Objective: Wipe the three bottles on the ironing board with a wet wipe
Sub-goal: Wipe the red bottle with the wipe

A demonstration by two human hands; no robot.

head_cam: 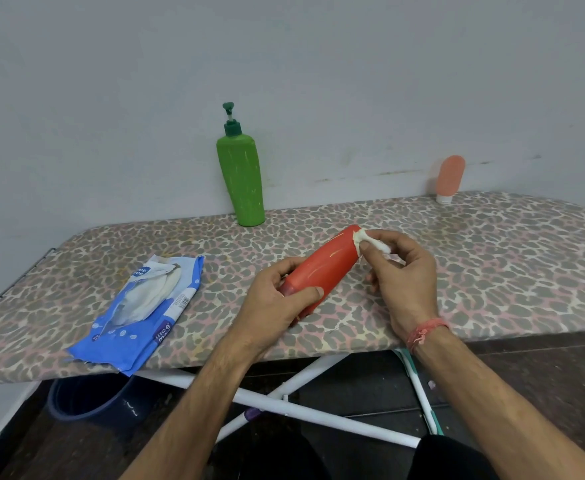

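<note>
My left hand [277,306] grips the cap end of a red bottle [325,268], held tilted above the leopard-print ironing board [492,258]. At the bottle's far end, my right hand [405,275] pinches a bunched white wet wipe [369,240] against its base. A green pump bottle [241,174] stands upright at the back of the board by the wall. Far to the right at the back, a small pink tube bottle [450,176] stands on its white cap.
A blue wet-wipe pack [138,317] lies open near the board's front left edge. Under the board are white crossed legs [301,407] and a dark blue bucket [90,400] on the floor. A grey wall runs right behind the board.
</note>
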